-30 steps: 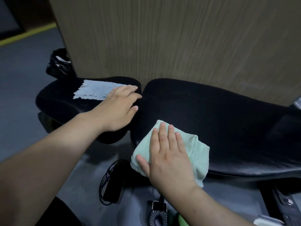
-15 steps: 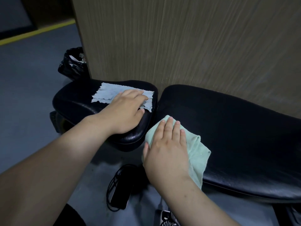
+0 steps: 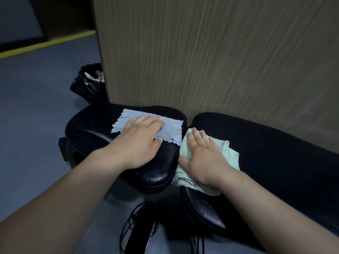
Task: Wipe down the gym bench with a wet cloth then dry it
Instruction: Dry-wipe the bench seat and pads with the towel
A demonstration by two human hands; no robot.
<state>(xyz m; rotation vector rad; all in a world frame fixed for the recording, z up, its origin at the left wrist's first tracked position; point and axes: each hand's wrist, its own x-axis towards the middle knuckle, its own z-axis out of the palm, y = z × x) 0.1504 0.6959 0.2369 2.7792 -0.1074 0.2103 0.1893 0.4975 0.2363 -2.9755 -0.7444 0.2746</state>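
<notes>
The left hand [image 3: 139,142] lies flat, fingers straight, and presses on the blue cloth [image 3: 170,131]. That cloth is spread near the far edge of the short pad [image 3: 91,129] of the gym bench. The right hand [image 3: 203,158] is also flat and spread, and grips nothing. It presses the green cloth [image 3: 230,154] on the left end of the long pad [image 3: 266,153], just beside the gap between the two pads.

The green cloth is bunched, and its lower corner hangs over the pad's near edge. With no grip on it, a stroke toward that edge could probably drag it off onto the floor [image 3: 33,107]. A dark device with cables [image 3: 139,233] lies there; if this cloth is the wet one, drips could reach it. The blue cloth is pinned only under the fingers and palm, so it may wrinkle and skip patches instead of gliding.

Neither cloth shows whether it is wet or dry. The bench frame is hidden under the pads. The long pad is cut off at the right and the device at the bottom. The contents of the black bag [image 3: 88,85] beside the wooden panel [image 3: 201,52] are hard to make out.
</notes>
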